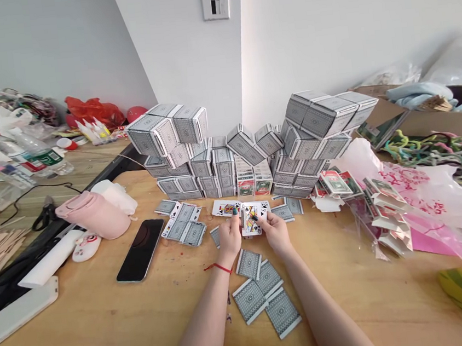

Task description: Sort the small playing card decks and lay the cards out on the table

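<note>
The left grip (pixel 228 238) and the right grip (pixel 276 233) are both narrow, each pinching the same small spread of face-up playing cards (pixel 250 219) over the desk. The spread sits between them, and the number of cards in it is hard to tell.

The desk (pixel 344 307) is a broad wooden top running out on all sides of the grip. Beyond the grip rises a wall of stacked card boxes (pixel 201 164), with 2 high, tilted clusters joined by lower rows. To the right of the grip lies a pink plastic bag (pixel 419 197), partly under a heap of opened card packets (pixel 388 217). To the left lie a pink flask (pixel 93 215) on its side and a black phone (pixel 140 250), flat on the desk.

Nearer than the grip, 4 face-down cards (pixel 265 301) lie in a loose, touching cluster. More face-down cards (pixel 182 226) sit left of the grip, and a face-up card (pixel 225 207) lies just beyond it. A red string (pixel 222 268) circles the left grip's wrist.
</note>
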{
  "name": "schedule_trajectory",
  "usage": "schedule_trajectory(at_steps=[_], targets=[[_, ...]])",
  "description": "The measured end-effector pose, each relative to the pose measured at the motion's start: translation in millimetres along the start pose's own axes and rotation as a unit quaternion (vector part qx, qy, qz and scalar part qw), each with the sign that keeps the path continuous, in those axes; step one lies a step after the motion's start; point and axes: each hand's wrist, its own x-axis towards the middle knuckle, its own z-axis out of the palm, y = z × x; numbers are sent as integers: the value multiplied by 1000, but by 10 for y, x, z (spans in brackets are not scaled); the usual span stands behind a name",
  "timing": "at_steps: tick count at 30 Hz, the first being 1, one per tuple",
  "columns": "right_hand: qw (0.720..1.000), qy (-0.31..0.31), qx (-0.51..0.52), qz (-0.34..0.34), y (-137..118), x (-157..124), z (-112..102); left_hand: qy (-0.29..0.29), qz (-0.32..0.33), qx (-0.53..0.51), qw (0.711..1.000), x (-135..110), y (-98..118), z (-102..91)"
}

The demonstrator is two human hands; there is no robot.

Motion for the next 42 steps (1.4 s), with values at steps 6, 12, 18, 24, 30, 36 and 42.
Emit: schedule_trajectory(at_steps=[6,12,18,24,30,36,42], targets=[[998,35,-52,-27,15,24,-39,-88,51,39,994,-22,44,-37],[994,43,-91,-47,-1,8,-28,-63,83,124,987,-6,28,-4],[987,56,-133,-66,-16,-14,-10,-42,92,164,981,-6,13,9],[991,49,-90,-81,-33,-4,-12,-16,76,123,989,-2,-4,20],[995,34,-71,-69,12,21,-23,0,73,126,989,6,-14,19],[990,73,-96,-79,26,3,-17,-11,105,179,978,-14,-25,29],[954,136,-242,-116,-12,-69,-19,-74,170,228,956,-88,6,69]])
